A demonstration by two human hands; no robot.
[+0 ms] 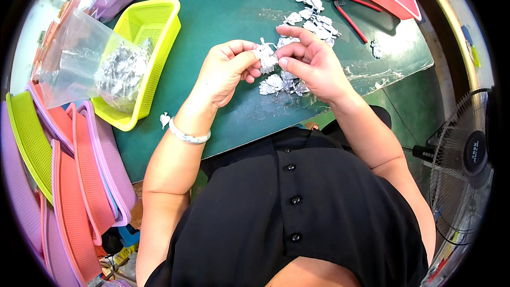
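From my remote station I see the left hand pinching a silver piece at upper centre, whether the right hand grips it I cannot tell, and judge light edge pressure best

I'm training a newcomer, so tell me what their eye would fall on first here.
Probably the yellow-green basket at the left, with a clear bag of silvery pieces lying partly in it. Next, mid-picture, the left hand pinches a small silvery ornament, the right hand close beside it. At the upper right, red-handled pliers stand out against the green table.
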